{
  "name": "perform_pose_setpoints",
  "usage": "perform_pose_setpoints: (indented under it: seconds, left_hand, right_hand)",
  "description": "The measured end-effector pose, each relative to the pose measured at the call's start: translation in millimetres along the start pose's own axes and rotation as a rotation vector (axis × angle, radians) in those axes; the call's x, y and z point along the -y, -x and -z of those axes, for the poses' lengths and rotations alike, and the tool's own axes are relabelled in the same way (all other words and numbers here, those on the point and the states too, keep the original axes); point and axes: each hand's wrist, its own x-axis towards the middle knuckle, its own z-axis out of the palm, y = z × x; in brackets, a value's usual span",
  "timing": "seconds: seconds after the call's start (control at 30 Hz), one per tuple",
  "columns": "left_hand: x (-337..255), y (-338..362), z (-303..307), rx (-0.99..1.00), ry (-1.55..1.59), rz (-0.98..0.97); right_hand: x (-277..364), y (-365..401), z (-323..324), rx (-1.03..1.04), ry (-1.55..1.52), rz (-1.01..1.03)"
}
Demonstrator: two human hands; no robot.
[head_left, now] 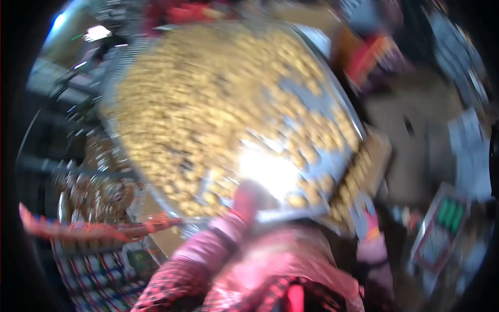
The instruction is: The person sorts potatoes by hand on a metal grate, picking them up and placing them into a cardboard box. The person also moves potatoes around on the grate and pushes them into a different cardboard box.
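Motion blur makes all writing unreadable. One large round metal tray (332,151) fills the centre of the view, tilted and raised in front of me. It is loaded with small golden pieces (197,114), too many to count. My left hand (248,196), in a pink sleeve, reaches up to the tray's near rim beside a bright glare. My right hand (370,244) sits at the tray's lower right edge. I cannot tell whether either hand is gripping or spread. One striped cloth (88,265) lies lower left.
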Motion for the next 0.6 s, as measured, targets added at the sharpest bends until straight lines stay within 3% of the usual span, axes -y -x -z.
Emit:
perform_pose_setpoints:
  seconds: [0.03,0.07,0.1,0.13,0.17,0.2,0.23,0.27,0.3,0.33,0.37,0.43,0.47,0.5,0.53,0.6]
  left_hand:
    - [-19.5,-17.4,22.6,0.142,-0.034,-0.018]
    - [-40.8,-23.0,55.5,-0.116,0.199,-0.169]
    - [-45.2,-18.6,57.0,-0.151,0.192,-0.192]
    - [-50.2,-15.8,58.8,-0.164,0.204,-0.216]
    - [-54.7,-16.7,72.0,-0.178,0.247,-0.226]
    - [-64.8,-17.6,89.9,-0.19,0.286,-0.235]
    - [-69.7,-12.0,103.8,-0.197,0.325,-0.241]
    - [-67.9,-1.7,112.9,-0.181,0.392,-0.154]
    - [-63.9,12.7,122.4,-0.16,0.46,-0.068]
    - [-58.8,27.6,130.6,-0.135,0.531,0.016]
    - [-44.4,45.0,128.0,-0.24,0.466,0.009]
    - [-46.8,79.9,183.9,-0.132,0.436,0.206]
    - [-45.5,101.1,204.5,-0.075,0.427,0.31]
    - [-35.5,124.4,205.1,-0.282,0.421,0.302]
    - [-23.5,149.8,200.3,-0.488,0.409,0.293]
    - [0.8,214.3,178.5,-0.679,0.898,0.638]
  right_hand:
    - [9.3,-9.5,-21.6,0.071,-0.058,0.028]
    - [15.1,-17.4,-46.5,0.141,-0.086,0.048]
    - [16.9,-20.6,-67.9,0.215,-0.071,0.106]
    - [19.7,-23.6,-87.3,0.243,-0.088,-0.114]
    - [21.3,-30.6,-113.8,0.374,0.274,-0.036]
    - [16.7,-48.4,-139.0,0.53,-0.101,-0.415]
    - [9.1,-48.6,-162.5,0.723,0.065,-0.263]
    - [11.9,-45.5,-191.7,0.968,0.482,0.215]
    - [17.5,-44.6,-222.1,1.102,0.838,0.826]
    - [16.4,-38.1,-248.8,1.16,0.942,1.078]
    - [16.0,-28.3,-273.1,1.24,0.926,0.981]
    - [13.2,-7.2,-311.7,1.312,0.776,0.423]
    - [13.4,6.3,-326.6,1.26,0.632,-0.032]
    - [10.5,15.5,-337.0,1.158,0.479,-0.472]
    - [-1.6,13.6,-341.5,1.171,0.446,-0.442]
    - [-31.2,2.4,-345.6,1.194,0.375,-0.387]
